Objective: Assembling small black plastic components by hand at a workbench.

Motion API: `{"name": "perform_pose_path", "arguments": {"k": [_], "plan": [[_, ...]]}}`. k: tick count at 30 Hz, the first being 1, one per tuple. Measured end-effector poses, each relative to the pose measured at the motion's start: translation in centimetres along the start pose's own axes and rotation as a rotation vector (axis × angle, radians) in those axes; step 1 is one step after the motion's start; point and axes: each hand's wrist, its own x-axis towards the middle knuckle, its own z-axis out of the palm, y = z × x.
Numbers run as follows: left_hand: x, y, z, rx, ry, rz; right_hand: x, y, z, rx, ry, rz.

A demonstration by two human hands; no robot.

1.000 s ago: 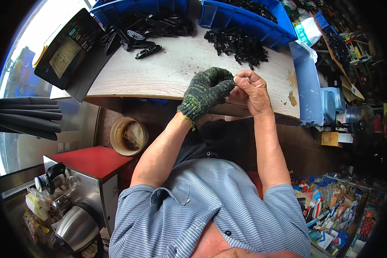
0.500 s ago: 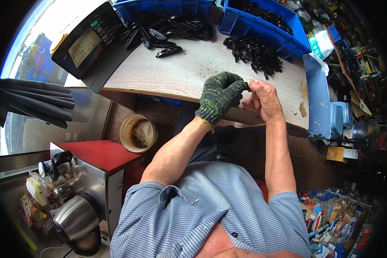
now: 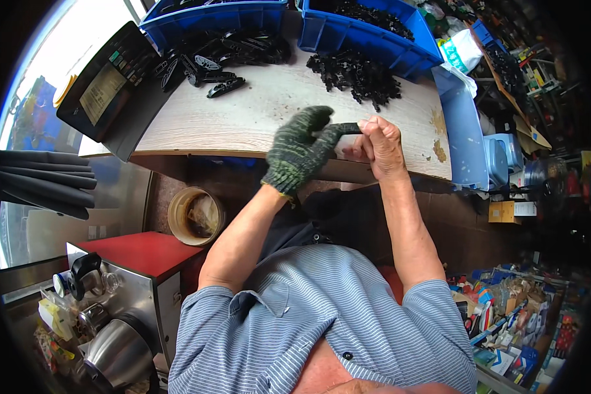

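A dark green and black knitted glove [image 3: 295, 154] covers my left hand [image 3: 303, 143]. It is over the near edge of the wooden table, its fingers apart and one glove finger stretched out to the right. My bare right hand [image 3: 381, 146] pinches the tip of that glove finger between thumb and forefinger. I see nothing else in either hand. Beyond them on the tabletop lie a heap of small black parts [image 3: 358, 80] and, farther left, a pile of long black pieces [image 3: 233, 52].
Two blue bins, one at the back left [image 3: 213, 18] and one at the back right [image 3: 374, 43], line the far side of the table [image 3: 276, 85]. A black case [image 3: 105, 88] stands at the left. Below are a bucket [image 3: 174, 217] and a red-topped cabinet [image 3: 138, 253].
Both hands have shifted left in the picture, along with the whole scene. The left hand's fingers have opened, and the glove finger is drawn out longer between the two hands.
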Motion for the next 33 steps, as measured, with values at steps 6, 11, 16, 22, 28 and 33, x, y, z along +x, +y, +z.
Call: {"name": "perform_pose_path", "arguments": {"k": [6,11,16,22,28,33], "plan": [[4.0,-1.0,-11.1,1.175,0.469,0.55,0.2,-1.4,-6.7,0.189,0.528,-0.061],[4.5,-1.7,-13.3,1.343,0.271,0.34,0.5,-3.1,-10.3,0.184,0.825,-0.013],[4.1,-1.5,-10.5,1.257,0.199,0.453,1.5,-2.4,-9.9,-0.018,0.701,0.051],[4.7,-1.2,-8.4,1.216,0.172,0.49,3.6,-2.6,-6.6,-0.228,0.504,0.173],[4.1,-1.2,-7.6,1.18,0.137,0.421,5.2,-2.3,-5.0,-0.513,0.447,0.197],[2.2,-2.5,-6.9,0.789,0.458,0.498,5.8,-2.5,-4.2,-0.723,0.488,0.228]]}}
